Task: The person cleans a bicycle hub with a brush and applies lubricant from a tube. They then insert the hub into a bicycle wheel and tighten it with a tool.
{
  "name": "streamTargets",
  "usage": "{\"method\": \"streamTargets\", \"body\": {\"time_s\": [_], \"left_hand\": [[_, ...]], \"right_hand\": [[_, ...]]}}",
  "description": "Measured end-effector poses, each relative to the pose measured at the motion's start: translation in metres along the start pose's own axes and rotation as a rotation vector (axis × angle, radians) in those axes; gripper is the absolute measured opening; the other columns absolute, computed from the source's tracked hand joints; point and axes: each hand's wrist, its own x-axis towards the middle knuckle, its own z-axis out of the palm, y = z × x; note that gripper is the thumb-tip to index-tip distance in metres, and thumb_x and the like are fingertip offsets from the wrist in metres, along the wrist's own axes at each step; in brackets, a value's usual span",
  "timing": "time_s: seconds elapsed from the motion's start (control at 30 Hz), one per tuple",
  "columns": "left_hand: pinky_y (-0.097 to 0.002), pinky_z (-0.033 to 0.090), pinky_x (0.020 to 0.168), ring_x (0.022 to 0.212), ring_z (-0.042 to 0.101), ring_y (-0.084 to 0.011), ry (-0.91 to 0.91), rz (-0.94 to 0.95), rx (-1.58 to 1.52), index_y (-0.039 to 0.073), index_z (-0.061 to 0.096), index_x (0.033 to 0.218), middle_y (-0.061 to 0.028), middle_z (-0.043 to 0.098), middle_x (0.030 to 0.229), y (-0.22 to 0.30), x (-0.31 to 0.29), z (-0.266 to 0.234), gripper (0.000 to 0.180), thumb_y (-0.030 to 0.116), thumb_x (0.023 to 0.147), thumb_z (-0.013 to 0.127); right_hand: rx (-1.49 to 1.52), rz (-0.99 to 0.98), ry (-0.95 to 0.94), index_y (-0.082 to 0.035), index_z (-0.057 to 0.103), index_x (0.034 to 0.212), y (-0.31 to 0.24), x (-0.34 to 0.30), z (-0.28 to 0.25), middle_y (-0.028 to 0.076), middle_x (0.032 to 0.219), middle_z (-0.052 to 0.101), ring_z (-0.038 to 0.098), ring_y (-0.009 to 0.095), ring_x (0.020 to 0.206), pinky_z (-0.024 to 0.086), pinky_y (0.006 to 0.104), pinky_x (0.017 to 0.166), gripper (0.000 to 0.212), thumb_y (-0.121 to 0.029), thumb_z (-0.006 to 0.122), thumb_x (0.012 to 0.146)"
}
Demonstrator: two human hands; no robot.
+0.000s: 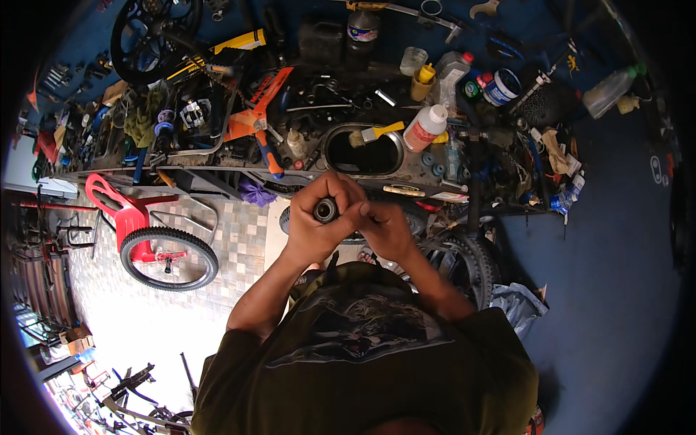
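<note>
My left hand (317, 230) is wrapped round a hollow, round metal part (325, 210), whose dark ringed end faces up out of the curled fingers. Against it, my right hand (387, 230) is closed, its fingertips meeting the left fingers. What the right fingers pinch, if anything, is hidden. Just beyond both hands, an oval basin (396, 168) of dark liquid is set in the workbench. A brush (382, 131) with a yellow handle lies across its far rim, bristles over the liquid.
Right of the basin stands a white bottle (425, 128); an orange-handled tool (255, 123) lies to its left. Tools and parts crowd the bench. On the floor at left are a red chair (130, 217) and a bicycle wheel (169, 259). Another tyre (475, 268) stands at right.
</note>
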Motion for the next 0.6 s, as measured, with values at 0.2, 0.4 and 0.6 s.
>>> {"method": "streamTargets", "body": {"time_s": [0.2,0.4,0.6], "left_hand": [[-0.0316,0.050,0.082,0.090,0.063,-0.0164,-0.071,-0.153,0.290,0.001,0.062,0.097,-0.0077,0.067,0.097,0.004,0.007,-0.013,0.025,0.014,0.086,0.080],[-0.0312,0.052,0.080,0.088,0.065,-0.0138,-0.397,-0.433,0.625,0.003,0.064,0.113,-0.0084,0.071,0.099,-0.017,0.011,-0.032,0.043,0.018,0.080,0.086],[-0.0269,0.051,0.076,0.082,0.060,-0.0091,-0.100,-0.141,0.555,0.004,0.058,0.096,-0.0029,0.065,0.089,-0.055,-0.001,-0.020,0.035,-0.002,0.073,0.083]], "right_hand": [[-0.687,-0.131,0.065,-0.005,0.072,0.090,-0.034,0.007,-0.041,0.010,0.078,0.068,0.068,0.028,0.076,0.052,0.0390,0.066,0.027,-0.032,0.068,0.093],[-1.138,-0.339,-0.228,-0.006,0.060,0.114,-0.104,0.009,-0.069,0.012,0.104,0.061,0.066,0.030,0.096,0.055,0.0433,0.076,0.031,-0.007,0.062,0.083],[-0.751,-0.442,-0.195,-0.008,0.066,0.115,-0.130,-0.006,-0.060,0.009,0.099,0.066,0.070,0.030,0.088,0.057,0.0393,0.073,0.028,-0.008,0.070,0.087]]}}
